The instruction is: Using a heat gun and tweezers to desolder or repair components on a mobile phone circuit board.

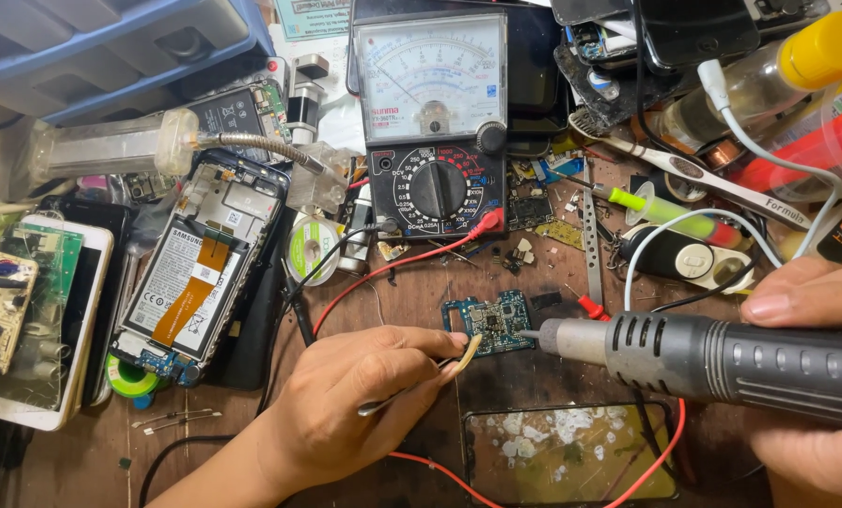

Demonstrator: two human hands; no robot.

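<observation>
My left hand [355, 400] pinches metal tweezers [425, 381], whose tips rest at the left edge of a small blue circuit board [489, 323] lying on the wooden bench. My right hand [816, 376] grips the grey handle of a hot air gun [712, 357]. Its metal nozzle points left and nearly touches the right edge of that board.
An analog multimeter [433, 122] stands behind the board, with red and black leads trailing over the bench. An opened phone [200, 263] lies at left beside a white phone [45, 320]. A cracked screen [571, 453] lies near the front edge. Bottles, a toothbrush and loose parts crowd the back right.
</observation>
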